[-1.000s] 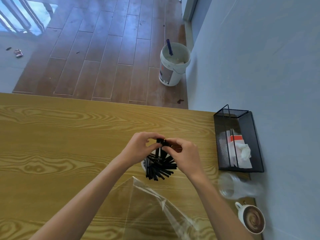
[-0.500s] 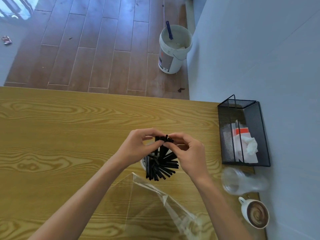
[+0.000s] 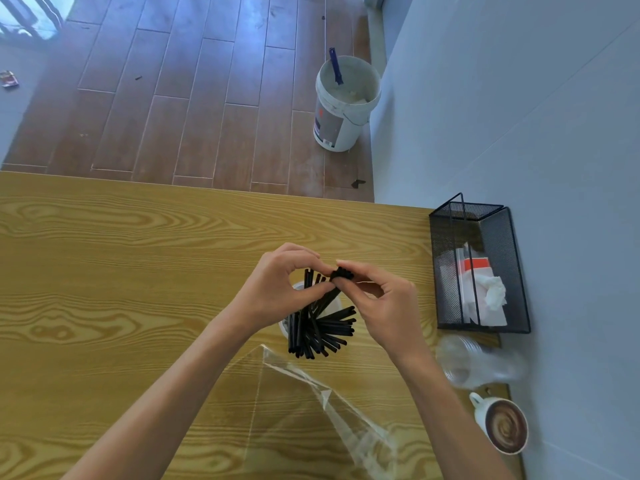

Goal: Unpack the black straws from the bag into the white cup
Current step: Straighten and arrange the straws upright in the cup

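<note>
Nearly done, looks like: thin black plastic straws (image 3: pixel 320 332) fanned out in the small white cup (image 3: pixel 284 326) on the wood-grain table (image 3: pixel 104 271). Left hand (image 3: pixel 273 292) and right hand (image 3: pixel 381 303) pinching the last bunch's tops. Next up, probably easing those down in. Clear crinkly plastic bag (image 3: pixel 311 410) lying just beside, flat.

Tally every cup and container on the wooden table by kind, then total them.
White cup holding black straws: 1
Clear plastic cup lying on its side: 1
White coffee mug: 1
Black mesh metal organiser: 1
Clear plastic bag: 1
Total: 5
</note>
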